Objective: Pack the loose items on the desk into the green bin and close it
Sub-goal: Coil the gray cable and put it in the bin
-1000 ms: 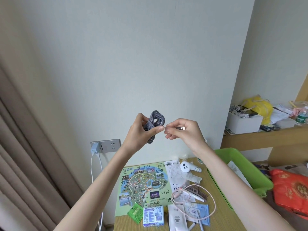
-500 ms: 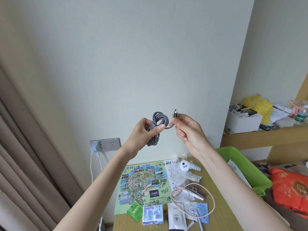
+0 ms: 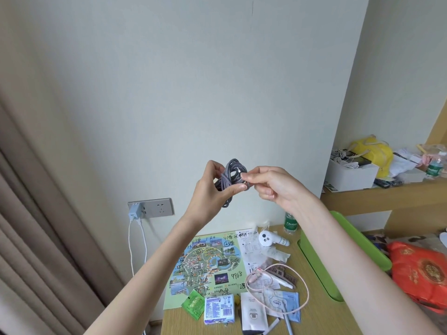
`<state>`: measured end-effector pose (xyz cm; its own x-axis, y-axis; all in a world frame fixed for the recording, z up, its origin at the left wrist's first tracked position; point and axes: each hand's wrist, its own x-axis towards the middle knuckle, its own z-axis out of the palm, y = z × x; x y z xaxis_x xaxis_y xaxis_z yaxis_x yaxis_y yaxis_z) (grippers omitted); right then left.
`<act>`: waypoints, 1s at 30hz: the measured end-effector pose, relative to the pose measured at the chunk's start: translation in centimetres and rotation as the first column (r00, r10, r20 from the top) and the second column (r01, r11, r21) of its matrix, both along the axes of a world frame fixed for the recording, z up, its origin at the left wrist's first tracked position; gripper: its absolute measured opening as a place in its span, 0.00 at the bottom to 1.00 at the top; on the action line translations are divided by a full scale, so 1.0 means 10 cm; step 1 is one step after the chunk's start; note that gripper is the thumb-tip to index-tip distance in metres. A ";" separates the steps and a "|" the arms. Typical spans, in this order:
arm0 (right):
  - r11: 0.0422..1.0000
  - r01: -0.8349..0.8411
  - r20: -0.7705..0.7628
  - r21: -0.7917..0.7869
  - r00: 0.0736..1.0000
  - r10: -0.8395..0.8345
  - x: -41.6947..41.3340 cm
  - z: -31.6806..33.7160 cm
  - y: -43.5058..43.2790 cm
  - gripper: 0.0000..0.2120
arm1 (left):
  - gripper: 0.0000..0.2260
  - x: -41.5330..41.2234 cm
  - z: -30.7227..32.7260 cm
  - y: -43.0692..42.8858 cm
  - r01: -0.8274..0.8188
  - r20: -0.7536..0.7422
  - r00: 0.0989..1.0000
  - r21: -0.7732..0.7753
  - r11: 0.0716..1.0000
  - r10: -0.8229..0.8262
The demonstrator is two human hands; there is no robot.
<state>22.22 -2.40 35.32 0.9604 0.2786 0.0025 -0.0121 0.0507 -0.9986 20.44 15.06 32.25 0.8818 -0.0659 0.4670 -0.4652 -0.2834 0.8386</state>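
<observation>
My left hand (image 3: 210,192) holds a coiled grey braided cable (image 3: 232,176) up in front of the wall, thumb and fingers curled round the bundle. My right hand (image 3: 273,184) pinches the cable's free end against the coil. The green bin (image 3: 343,257) stands open on the desk's right side, partly hidden by my right forearm. Loose items lie on the wooden desk (image 3: 321,315) below: a park map (image 3: 205,264), a pink cable (image 3: 278,286), a white handheld device (image 3: 268,239), a tissue pack (image 3: 219,308) and several sachets.
A wall socket (image 3: 154,207) with a plugged charger and white cord sits left of the desk. A curtain (image 3: 36,238) hangs at the left. A green-label bottle (image 3: 290,222) stands at the desk's back. A red bag (image 3: 420,274) lies right of the bin; a cluttered shelf (image 3: 387,189) is above.
My right hand brought the cable's plug end down from above and tucked it against the coil. Both hands stay raised at about the same height.
</observation>
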 end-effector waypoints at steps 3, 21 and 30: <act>0.999 0.050 -0.042 -0.017 0.998 -0.051 0.01 0.00 0.00 0.08 | 0.22 0.00 0.00 0.00 -0.011 0.052 0.999 0.038 0.999 0.009; 0.927 0.339 0.215 -0.164 0.929 -0.301 -0.14 -0.07 0.13 0.05 | 0.24 -0.10 0.04 -0.01 -0.274 0.278 0.950 0.516 0.812 0.144; 0.854 0.489 0.322 -0.175 0.848 -0.420 -0.19 -0.18 0.09 0.04 | 0.19 -0.14 -0.03 -0.19 -0.364 0.335 0.922 0.566 0.740 0.196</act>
<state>20.36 -1.47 33.50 0.9506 -0.1648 0.2630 0.2160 -0.2571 -0.9419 19.02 13.20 31.93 0.7728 -0.1762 0.6097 -0.4402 -0.8408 0.3150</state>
